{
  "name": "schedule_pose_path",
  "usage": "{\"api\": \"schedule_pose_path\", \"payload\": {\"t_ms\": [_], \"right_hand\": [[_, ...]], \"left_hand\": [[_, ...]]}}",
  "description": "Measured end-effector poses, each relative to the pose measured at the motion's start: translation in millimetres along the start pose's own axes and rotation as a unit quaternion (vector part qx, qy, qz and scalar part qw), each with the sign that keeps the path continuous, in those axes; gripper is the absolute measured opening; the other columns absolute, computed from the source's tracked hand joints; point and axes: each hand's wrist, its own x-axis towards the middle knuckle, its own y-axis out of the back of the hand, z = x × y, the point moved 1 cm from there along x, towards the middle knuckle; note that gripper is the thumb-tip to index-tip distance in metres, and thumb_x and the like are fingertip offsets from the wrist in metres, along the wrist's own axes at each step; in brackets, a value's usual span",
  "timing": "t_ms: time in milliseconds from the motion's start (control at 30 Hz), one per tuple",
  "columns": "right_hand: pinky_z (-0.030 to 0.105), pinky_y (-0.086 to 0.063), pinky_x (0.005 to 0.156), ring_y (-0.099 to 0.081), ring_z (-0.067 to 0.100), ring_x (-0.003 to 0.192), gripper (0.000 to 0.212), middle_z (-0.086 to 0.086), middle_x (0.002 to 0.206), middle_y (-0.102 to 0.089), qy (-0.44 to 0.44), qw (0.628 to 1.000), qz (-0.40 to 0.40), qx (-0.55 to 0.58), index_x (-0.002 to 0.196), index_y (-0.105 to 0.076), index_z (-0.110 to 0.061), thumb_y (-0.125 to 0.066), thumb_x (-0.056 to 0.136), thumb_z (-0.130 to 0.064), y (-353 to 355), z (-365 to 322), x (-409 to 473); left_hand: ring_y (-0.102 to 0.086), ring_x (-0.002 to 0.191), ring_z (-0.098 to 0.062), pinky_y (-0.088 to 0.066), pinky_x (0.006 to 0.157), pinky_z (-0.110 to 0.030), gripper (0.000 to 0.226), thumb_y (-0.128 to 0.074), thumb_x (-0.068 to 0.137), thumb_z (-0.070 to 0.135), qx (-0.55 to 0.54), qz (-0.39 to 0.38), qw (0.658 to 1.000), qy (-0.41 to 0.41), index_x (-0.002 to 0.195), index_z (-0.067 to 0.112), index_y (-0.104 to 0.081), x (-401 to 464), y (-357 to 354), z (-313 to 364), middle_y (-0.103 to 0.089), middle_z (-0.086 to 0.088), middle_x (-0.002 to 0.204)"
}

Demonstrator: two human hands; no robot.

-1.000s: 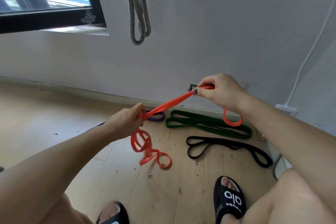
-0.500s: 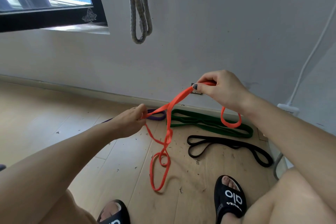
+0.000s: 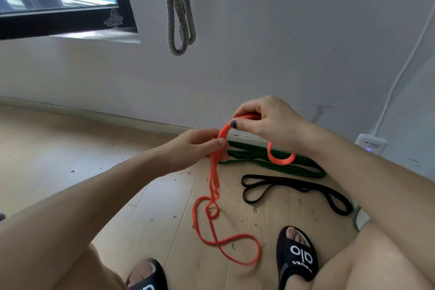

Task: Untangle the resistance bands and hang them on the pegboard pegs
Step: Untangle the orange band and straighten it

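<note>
Both hands, left (image 3: 197,146) and right (image 3: 263,120), pinch the orange band (image 3: 213,186); it hangs vertically, its twisted lower loops trailing near the black band (image 3: 294,187).

The black slide sandal (image 3: 297,257) on the right foot bears white "alo" lettering, seen upside down.

head: one view only, worn on the person's head | faces forward and down toward the wall (image 3: 282,54) | near, hands close below the lens | floor (image 3: 70,148) meets the wall foot across mid-frame
</note>
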Motion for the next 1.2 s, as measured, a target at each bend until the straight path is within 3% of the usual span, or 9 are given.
{"api": "schedule_pose_path", "payload": {"t_ms": [233,333,533,633,733,867,967,1100,1200], "right_hand": [[0.023,-0.046,0.068,-0.063,0.012,0.074,0.007,-0.005,0.081,-0.072,-0.017,1.0,-0.016,0.017,0.095,-0.078,-0.028,-0.073,0.094,-0.032,10,10,-2],[0.012,-0.041,0.063,-0.059,0.001,0.07,0.006,-0.014,0.076,-0.069,-0.022,0.999,-0.034,0.01,0.094,-0.078,-0.029,-0.074,0.093,-0.033,11,13,-2],[0.021,-0.041,0.065,-0.057,0.001,0.067,0.007,-0.012,0.074,-0.068,-0.038,0.997,-0.061,-0.008,0.09,-0.076,-0.031,-0.074,0.092,-0.038,7,17,-1],[0.025,-0.044,0.069,-0.06,0.001,0.069,0.007,-0.012,0.074,-0.069,-0.053,0.994,-0.093,0.008,0.091,-0.076,-0.03,-0.072,0.092,-0.036,7,14,-1],[0.031,-0.049,0.07,-0.061,0.009,0.07,0.025,-0.006,0.077,-0.069,-0.06,0.989,-0.134,0.017,0.084,-0.075,-0.028,-0.063,0.098,-0.045,0,3,-2],[0.032,-0.031,0.056,-0.038,0.016,0.055,0.053,-0.002,0.057,-0.045,-0.058,0.987,-0.149,0.013,0.055,-0.063,-0.026,-0.053,0.104,-0.044,-11,-7,0],[0.034,-0.028,0.06,-0.034,0.022,0.064,0.047,0.008,0.067,-0.039,-0.057,0.992,-0.116,0.008,0.07,-0.072,-0.011,-0.059,0.102,-0.044,-3,-6,0],[0.039,-0.037,0.068,-0.048,0.023,0.069,0.041,0.01,0.071,-0.056,-0.061,0.997,-0.056,0.003,0.07,-0.075,-0.018,-0.065,0.096,-0.048,12,5,-1],[0.036,-0.032,0.063,-0.041,0.018,0.062,0.039,0.006,0.065,-0.048,-0.085,0.995,-0.044,-0.016,0.069,-0.076,-0.019,-0.066,0.095,-0.046,18,15,-3]], "left_hand": [[-0.069,0.086,-0.016,-0.059,0.088,-0.033,0.028,-0.061,0.098,0.031,-0.055,0.043,0.998,0.001,0.112,0.006,-0.065,-6,13,5,-0.07,0.004,0.087],[-0.065,0.081,-0.017,-0.058,0.085,-0.032,0.034,-0.06,0.094,0.036,-0.067,0.021,0.997,0.006,0.109,0.008,-0.069,-10,14,7,-0.066,-0.002,0.086],[-0.072,0.097,-0.024,-0.058,0.097,-0.037,0.021,-0.063,0.099,0.019,-0.063,0.031,0.998,0.007,0.112,0.002,-0.066,-10,16,3,-0.076,-0.012,0.102],[-0.07,0.086,-0.021,-0.057,0.091,-0.04,0.016,-0.07,0.095,0.019,-0.025,0.038,0.999,0.001,0.106,0.007,-0.069,-9,15,5,-0.075,-0.012,0.094],[-0.068,0.08,-0.021,-0.059,0.087,-0.044,0.014,-0.075,0.092,0.02,0.0,0.042,0.999,-0.007,0.101,0.01,-0.07,-7,11,10,-0.072,-0.017,0.09],[-0.07,0.079,-0.019,-0.06,0.087,-0.044,0.014,-0.075,0.092,0.02,0.012,0.035,0.999,-0.005,0.1,0.009,-0.07,-4,4,16,-0.073,-0.009,0.087],[-0.07,0.088,-0.022,-0.057,0.096,-0.046,0.018,-0.072,0.094,0.019,-0.027,0.0,1.0,0.007,0.108,0.009,-0.067,-4,5,12,-0.074,-0.015,0.097],[-0.071,0.088,-0.022,-0.06,0.089,-0.047,0.02,-0.074,0.091,0.019,0.125,-0.034,0.992,-0.011,0.106,0.025,-0.063,-7,5,-5,-0.071,-0.003,0.092],[-0.067,0.082,-0.018,-0.06,0.082,-0.047,0.018,-0.069,0.084,0.02,0.195,-0.004,0.981,0.002,0.089,0.034,-0.059,-8,6,-15,-0.067,0.006,0.085]]}}
